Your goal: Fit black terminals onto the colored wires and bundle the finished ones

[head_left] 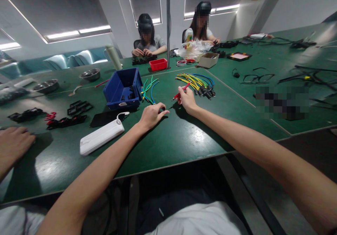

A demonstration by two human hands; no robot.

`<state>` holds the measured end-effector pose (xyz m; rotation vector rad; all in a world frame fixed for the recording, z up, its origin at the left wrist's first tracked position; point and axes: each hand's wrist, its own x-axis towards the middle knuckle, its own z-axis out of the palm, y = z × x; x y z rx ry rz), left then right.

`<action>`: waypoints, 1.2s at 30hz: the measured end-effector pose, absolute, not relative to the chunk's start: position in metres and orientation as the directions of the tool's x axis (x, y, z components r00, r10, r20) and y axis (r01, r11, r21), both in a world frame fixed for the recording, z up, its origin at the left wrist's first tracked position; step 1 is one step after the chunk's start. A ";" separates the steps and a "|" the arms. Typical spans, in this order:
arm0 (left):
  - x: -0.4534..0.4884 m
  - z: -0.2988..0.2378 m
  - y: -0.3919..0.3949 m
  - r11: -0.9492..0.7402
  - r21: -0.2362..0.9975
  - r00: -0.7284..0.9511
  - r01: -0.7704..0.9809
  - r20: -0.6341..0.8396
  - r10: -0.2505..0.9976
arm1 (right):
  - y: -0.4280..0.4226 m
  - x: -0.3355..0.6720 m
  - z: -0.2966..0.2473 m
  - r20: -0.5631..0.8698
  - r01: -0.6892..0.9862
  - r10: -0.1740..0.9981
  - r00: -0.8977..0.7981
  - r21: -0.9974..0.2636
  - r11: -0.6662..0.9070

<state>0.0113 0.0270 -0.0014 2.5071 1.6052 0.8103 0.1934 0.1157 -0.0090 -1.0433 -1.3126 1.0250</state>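
Note:
My right hand [186, 100] is closed around a slim red piece [188, 85] with a dark tip pointing down-left; whether it is a short cable or a tool I cannot tell. Just left of it, my left hand [152, 116] is closed, thumb and forefinger together at a small black part [163, 108]. Behind my right hand lies a bundle of yellow and blue cables [196, 80] with black end caps. Several loose green and blue wires [151, 90] lie behind my left hand, beside a blue bin [112, 93] holding small black parts.
A white power bank [102, 136] and a dark flat phone-like object [104, 118] lie left of my left forearm. Another person's hand [15, 142] rests at far left near black plastic parts [67, 121]. Glasses [258, 78] lie right. Two people work across the table.

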 end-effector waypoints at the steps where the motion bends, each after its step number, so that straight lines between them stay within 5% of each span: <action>1: 0.011 -0.002 0.027 -0.460 0.319 0.324 0.828 0.397 0.859 | 0.116 0.194 -0.009 0.231 0.016 0.973 0.018 -0.973 0.231; 36: 0.006 0.004 0.029 -0.474 0.315 0.362 0.822 0.353 0.863 | 0.129 0.198 -0.014 0.251 0.102 0.968 -0.017 -0.962 0.252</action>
